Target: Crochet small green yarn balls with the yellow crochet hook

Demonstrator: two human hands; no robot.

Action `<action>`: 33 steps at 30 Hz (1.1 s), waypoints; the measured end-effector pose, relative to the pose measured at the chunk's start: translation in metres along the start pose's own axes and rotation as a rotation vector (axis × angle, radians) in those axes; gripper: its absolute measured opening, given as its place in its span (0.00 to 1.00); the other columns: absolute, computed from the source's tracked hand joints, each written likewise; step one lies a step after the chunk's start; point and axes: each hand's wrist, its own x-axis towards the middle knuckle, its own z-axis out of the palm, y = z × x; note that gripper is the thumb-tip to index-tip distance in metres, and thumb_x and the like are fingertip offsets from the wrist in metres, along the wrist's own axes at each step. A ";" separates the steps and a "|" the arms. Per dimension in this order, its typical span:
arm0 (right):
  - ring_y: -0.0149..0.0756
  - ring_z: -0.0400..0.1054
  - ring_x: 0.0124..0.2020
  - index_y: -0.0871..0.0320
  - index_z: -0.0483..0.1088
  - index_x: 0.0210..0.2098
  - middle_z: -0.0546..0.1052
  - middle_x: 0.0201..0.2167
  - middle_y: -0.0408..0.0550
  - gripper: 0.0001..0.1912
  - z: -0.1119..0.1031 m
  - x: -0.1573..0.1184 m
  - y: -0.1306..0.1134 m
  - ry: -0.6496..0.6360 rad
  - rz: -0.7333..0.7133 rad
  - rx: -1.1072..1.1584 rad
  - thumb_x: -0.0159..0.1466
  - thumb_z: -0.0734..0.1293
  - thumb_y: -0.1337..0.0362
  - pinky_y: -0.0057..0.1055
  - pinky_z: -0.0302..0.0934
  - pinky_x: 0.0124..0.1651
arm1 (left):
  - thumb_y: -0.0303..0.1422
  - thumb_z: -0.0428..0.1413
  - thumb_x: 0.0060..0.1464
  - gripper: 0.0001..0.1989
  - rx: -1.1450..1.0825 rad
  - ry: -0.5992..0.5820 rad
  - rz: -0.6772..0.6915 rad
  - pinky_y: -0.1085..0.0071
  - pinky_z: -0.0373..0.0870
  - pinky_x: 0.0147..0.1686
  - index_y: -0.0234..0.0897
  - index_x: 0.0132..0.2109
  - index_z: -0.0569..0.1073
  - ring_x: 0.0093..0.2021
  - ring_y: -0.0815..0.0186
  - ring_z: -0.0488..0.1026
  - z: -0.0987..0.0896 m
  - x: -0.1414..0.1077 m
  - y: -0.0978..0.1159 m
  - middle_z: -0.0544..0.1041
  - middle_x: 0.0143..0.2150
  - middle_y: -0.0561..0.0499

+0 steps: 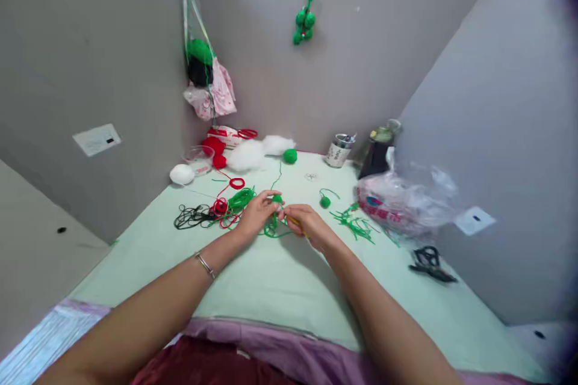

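Note:
Between the thumb and fingers of my left hand is a small green crochet ball. My right hand is closed around a yellow-handled crochet hook, its tip close to the ball. The fingers hide where hook and yarn meet. Loose green yarn hangs below my fingers onto the table. Left of my left hand lie a green yarn bundle, red yarn and tangled black cord. A second small green ball with a yarn tail rests beyond my right hand.
White stuffing, a green yarn ball and red-handled scissors lie at the back. A tin can stands back right, near a plastic bag. Green yarn scraps and black scissors lie on the right.

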 end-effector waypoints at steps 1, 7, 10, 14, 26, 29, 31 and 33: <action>0.24 0.42 0.15 0.61 0.75 0.27 0.56 0.10 0.32 0.10 0.001 0.001 0.001 0.002 -0.001 0.011 0.58 0.69 0.60 0.28 0.35 0.21 | 0.39 0.65 0.56 0.20 0.003 -0.001 0.001 0.67 0.71 0.41 0.34 0.53 0.76 0.35 0.64 0.77 0.000 0.000 0.000 0.80 0.32 0.51; 0.25 0.37 0.16 0.58 0.71 0.28 0.52 0.11 0.31 0.10 0.005 0.006 0.005 -0.039 0.041 0.101 0.60 0.67 0.58 0.27 0.35 0.20 | 0.40 0.60 0.65 0.14 0.038 0.008 0.011 0.63 0.76 0.41 0.34 0.51 0.76 0.35 0.64 0.77 0.003 -0.001 -0.001 0.79 0.36 0.51; 0.25 0.35 0.16 0.57 0.69 0.28 0.48 0.12 0.30 0.09 0.005 0.007 0.005 -0.077 0.070 0.125 0.60 0.68 0.58 0.27 0.36 0.20 | 0.40 0.59 0.67 0.14 0.060 0.042 0.019 0.61 0.78 0.41 0.34 0.52 0.76 0.38 0.63 0.78 0.004 -0.004 -0.004 0.79 0.43 0.48; 0.25 0.35 0.16 0.57 0.69 0.29 0.49 0.13 0.30 0.07 0.005 0.006 0.002 -0.075 0.068 0.091 0.59 0.67 0.59 0.27 0.37 0.20 | 0.38 0.61 0.65 0.14 0.076 0.076 0.040 0.61 0.77 0.43 0.34 0.52 0.75 0.39 0.63 0.78 0.006 -0.006 -0.003 0.79 0.40 0.50; 0.32 0.53 0.22 0.53 0.63 0.24 0.62 0.17 0.38 0.13 0.026 0.002 0.012 0.264 -0.209 -0.460 0.65 0.60 0.58 0.31 0.45 0.29 | 0.37 0.60 0.60 0.12 0.125 0.063 0.052 0.66 0.73 0.36 0.34 0.46 0.77 0.30 0.65 0.75 0.007 -0.004 0.009 0.78 0.31 0.53; 0.34 0.54 0.24 0.53 0.61 0.25 0.63 0.19 0.39 0.14 0.033 -0.004 0.009 0.322 -0.280 -0.621 0.67 0.60 0.59 0.32 0.45 0.33 | 0.36 0.57 0.59 0.11 0.151 0.080 0.066 0.68 0.72 0.36 0.35 0.45 0.78 0.31 0.65 0.74 0.006 -0.005 0.014 0.80 0.34 0.51; 0.34 0.52 0.23 0.53 0.61 0.26 0.61 0.19 0.38 0.12 0.036 -0.008 0.007 0.328 -0.306 -0.697 0.67 0.60 0.61 0.33 0.43 0.34 | 0.35 0.55 0.59 0.11 0.169 0.090 0.077 0.68 0.71 0.35 0.35 0.45 0.79 0.31 0.64 0.73 0.006 -0.006 0.017 0.79 0.33 0.51; 0.34 0.49 0.22 0.53 0.61 0.28 0.59 0.18 0.37 0.11 0.039 -0.012 0.005 0.319 -0.324 -0.746 0.67 0.60 0.63 0.34 0.42 0.34 | 0.33 0.54 0.59 0.11 0.187 0.100 0.094 0.69 0.70 0.33 0.35 0.44 0.79 0.30 0.64 0.72 0.007 -0.008 0.020 0.78 0.31 0.51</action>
